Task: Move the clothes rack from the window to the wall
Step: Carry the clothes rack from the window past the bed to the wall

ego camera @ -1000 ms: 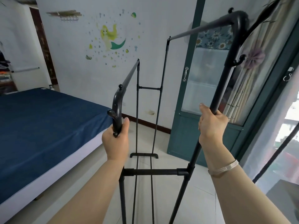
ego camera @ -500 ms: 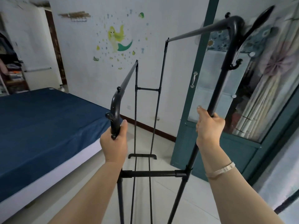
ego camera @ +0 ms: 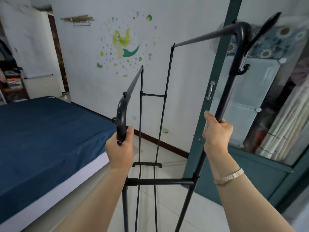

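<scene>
A black metal clothes rack [ego camera: 158,181] with two top rails stands in front of me, bare of clothes. My left hand [ego camera: 119,150] grips the lower curved end of its near left upright. My right hand [ego camera: 216,133] is closed around the taller near right upright, a bracelet on the wrist. The rack's far foot [ego camera: 147,164] rests near the floor, short of the white wall [ego camera: 184,81] with a mermaid sticker [ego camera: 124,43].
A bed [ego camera: 41,139] with a blue cover fills the left side, close to the rack. A green-framed glass cabinet door [ego camera: 217,97] stands on the right, just behind the right upright. Pale tiled floor [ego camera: 167,206] runs between them toward the wall.
The view and the rack have swung to the left: the window side has slid out of frame on the right, and more of the wall and doorway shows. Both hands keep their grip.
</scene>
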Motion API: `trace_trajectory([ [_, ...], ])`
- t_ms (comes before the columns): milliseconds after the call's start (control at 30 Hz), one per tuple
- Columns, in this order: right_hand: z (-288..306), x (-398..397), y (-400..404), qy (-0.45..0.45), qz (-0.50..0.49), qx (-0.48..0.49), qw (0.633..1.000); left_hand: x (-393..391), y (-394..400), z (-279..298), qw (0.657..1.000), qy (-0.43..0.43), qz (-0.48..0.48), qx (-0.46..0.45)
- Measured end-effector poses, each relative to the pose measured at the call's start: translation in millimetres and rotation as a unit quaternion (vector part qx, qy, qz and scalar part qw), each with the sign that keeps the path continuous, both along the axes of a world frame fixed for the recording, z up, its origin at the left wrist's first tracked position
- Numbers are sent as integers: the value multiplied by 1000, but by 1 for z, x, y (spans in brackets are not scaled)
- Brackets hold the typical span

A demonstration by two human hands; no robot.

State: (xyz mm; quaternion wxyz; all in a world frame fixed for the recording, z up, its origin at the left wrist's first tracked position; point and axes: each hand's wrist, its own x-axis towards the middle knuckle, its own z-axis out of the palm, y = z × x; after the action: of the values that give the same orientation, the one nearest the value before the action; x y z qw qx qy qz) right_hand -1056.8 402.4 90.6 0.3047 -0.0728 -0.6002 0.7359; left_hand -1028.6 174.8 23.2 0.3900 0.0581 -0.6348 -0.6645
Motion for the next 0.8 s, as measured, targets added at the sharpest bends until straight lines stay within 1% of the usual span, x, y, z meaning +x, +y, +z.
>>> trace_trajectory([
  [367, -3, -116, 12, -5, 29, -7, 1000, -100, 13, 2, 999, -14, 32, 2],
  [567, -4, -194, 43, -2, 62, -10, 998, -159, 47, 3, 998, 1, 62, -17],
  [800, -1, -283, 82, -14, 87, 11, 996, -230, 94, 3, 995, -10, 99, -5],
])
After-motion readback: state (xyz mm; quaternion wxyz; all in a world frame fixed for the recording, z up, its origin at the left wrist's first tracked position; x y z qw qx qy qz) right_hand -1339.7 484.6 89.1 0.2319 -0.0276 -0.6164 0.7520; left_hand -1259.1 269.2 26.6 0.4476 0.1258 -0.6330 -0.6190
